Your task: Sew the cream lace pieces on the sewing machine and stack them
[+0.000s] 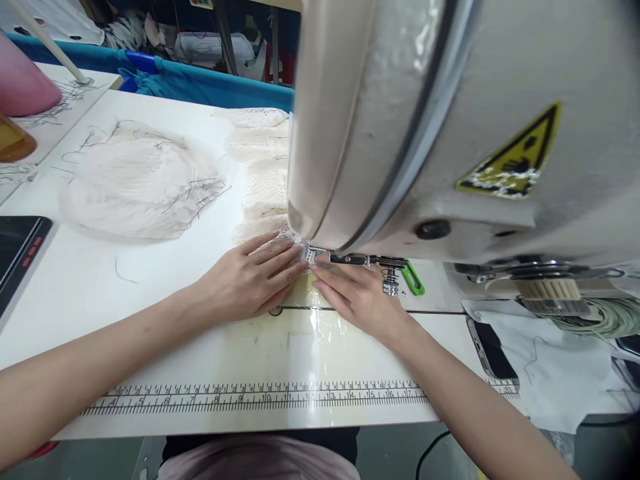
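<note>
Looking down from a head-worn camera, the view takes in a cluttered sewing workroom with a blue cloth barrier [200,83] running across the back and dim machine frames and bundles behind it. A large off-white sewing machine [450,120] fills the upper right, its curved head bearing a yellow triangular warning sticker [515,157]. Beneath it spreads a white worktable [75,287], glossy near the needle, with a printed ruler strip [260,397] along its front edge. A loose heap of pale netted fabric [135,187] with stray dark threads lies at the left rear, well apart from the hands. A strip of cream lace trim [263,173] runs from the far edge of the table toward the machine's presser foot [313,253], where its near end lies under the person's fingertips. The left hand [250,280] rests flat, fingers stretched out and pressing the lace down just beside the foot. The right hand [357,297] lies flat too, fingers extended, touching the table in front of the foot; neither hand grips anything. A dark tablet [17,250] sits at the far left edge, a phone [493,353] lies at the right on white cloth, and a small green clip [414,279] sits by the machine base.
</note>
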### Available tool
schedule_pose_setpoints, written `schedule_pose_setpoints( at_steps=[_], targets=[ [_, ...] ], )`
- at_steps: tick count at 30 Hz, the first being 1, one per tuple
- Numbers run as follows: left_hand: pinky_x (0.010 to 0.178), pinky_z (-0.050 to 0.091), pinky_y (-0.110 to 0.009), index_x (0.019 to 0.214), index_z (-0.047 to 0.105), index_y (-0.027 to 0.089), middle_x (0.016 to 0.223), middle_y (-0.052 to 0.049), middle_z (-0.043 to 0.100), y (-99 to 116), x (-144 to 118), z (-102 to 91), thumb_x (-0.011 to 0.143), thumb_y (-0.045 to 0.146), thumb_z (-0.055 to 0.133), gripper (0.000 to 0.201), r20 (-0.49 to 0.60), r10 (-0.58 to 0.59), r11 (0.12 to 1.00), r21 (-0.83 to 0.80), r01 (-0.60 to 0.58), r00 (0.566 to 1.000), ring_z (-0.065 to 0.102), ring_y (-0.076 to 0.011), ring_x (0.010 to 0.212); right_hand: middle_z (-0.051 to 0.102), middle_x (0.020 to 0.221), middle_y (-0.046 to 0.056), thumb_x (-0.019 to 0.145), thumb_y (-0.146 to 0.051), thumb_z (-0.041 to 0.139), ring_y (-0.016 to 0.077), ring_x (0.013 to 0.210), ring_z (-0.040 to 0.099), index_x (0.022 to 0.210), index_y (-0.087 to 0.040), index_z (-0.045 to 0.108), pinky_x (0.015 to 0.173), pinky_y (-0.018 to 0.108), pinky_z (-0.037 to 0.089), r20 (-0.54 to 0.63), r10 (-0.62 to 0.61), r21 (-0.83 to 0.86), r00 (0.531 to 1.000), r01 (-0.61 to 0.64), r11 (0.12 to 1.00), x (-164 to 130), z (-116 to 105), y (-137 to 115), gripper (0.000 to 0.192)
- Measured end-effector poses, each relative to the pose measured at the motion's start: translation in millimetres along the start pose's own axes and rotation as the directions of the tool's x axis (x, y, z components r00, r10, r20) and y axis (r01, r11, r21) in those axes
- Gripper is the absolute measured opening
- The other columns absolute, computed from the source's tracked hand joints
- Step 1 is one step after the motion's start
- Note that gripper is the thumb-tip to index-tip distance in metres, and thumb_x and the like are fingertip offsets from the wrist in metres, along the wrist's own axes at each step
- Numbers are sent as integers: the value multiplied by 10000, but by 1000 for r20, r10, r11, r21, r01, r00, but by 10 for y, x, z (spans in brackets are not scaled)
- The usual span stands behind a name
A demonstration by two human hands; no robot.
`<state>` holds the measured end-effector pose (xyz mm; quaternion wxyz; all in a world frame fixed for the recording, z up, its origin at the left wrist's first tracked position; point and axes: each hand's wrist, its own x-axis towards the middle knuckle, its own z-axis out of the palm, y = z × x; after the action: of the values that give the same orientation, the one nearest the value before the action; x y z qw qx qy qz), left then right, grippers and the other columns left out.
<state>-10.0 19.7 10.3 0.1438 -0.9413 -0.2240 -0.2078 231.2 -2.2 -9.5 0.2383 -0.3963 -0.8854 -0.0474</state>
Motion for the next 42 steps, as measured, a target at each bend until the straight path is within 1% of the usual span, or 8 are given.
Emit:
schedule_pose_setpoints(
  at_steps=[4,7,13,18,23,27,31,42],
  targets=[
    [1040,493,-440,1206,617,116,1205,-97,686,-1,-18,21,949,243,505,308,26,-1,1000,23,0,1000,645,-240,1135,744,924,34,955,-320,556,98,649,653,1113,-223,699,634,257,472,-5,2,-20,1000,-2,1000,6,-3,23,234],
    [1063,468,-447,1228,609,122,1230,-96,674,0,-21,23,945,256,518,326,27,-1,999,36,0,1000,629,-253,1159,740,928,33,963,-306,538,98,667,649,1131,-217,686,614,250,465,2,16,-1,1000,-16,1000,16,-7,36,242],
    [1072,451,-462,1247,598,135,1245,-101,664,2,-23,23,967,269,469,337,80,-18,999,34,15,997,619,-258,1173,734,965,29,966,-331,529,131,780,667,1162,-211,663,695,278,511,41,59,55,997,-61,997,36,-19,42,266],
    [1069,450,-479,1257,592,140,1252,-107,659,-5,-29,46,972,291,476,343,83,-45,999,24,43,996,602,-266,1198,732,931,36,969,-351,519,137,764,669,1165,-199,667,714,285,521,70,70,36,995,-73,997,37,-8,56,289],
    [1001,514,-383,1179,640,123,1217,-93,680,18,-12,36,958,225,520,272,28,-14,999,51,13,1000,646,-230,1115,696,753,13,967,-351,521,119,639,622,1135,-211,682,628,267,488,55,79,38,995,-81,996,21,18,85,272],
    [979,535,-330,1132,668,122,1179,-97,697,47,-8,41,964,157,480,254,-14,31,997,78,-30,999,664,-200,1082,715,822,24,954,-354,542,140,723,647,1166,-247,670,700,286,503,60,93,74,994,-97,993,8,26,94,270],
    [1008,526,-369,1147,661,112,1176,-115,697,34,6,34,969,230,476,283,-3,-46,998,40,46,999,652,-228,1121,730,918,34,947,-348,550,163,825,669,1182,-260,662,767,306,520,53,94,91,994,-98,991,-5,40,75,275],
    [1016,497,-405,1120,658,147,1154,-79,709,4,17,20,960,262,490,259,44,-92,995,-39,94,995,643,-244,1133,732,785,3,942,-352,569,137,692,666,1153,-230,672,703,272,510,50,71,85,996,-75,994,-16,39,33,264]
  ],
)
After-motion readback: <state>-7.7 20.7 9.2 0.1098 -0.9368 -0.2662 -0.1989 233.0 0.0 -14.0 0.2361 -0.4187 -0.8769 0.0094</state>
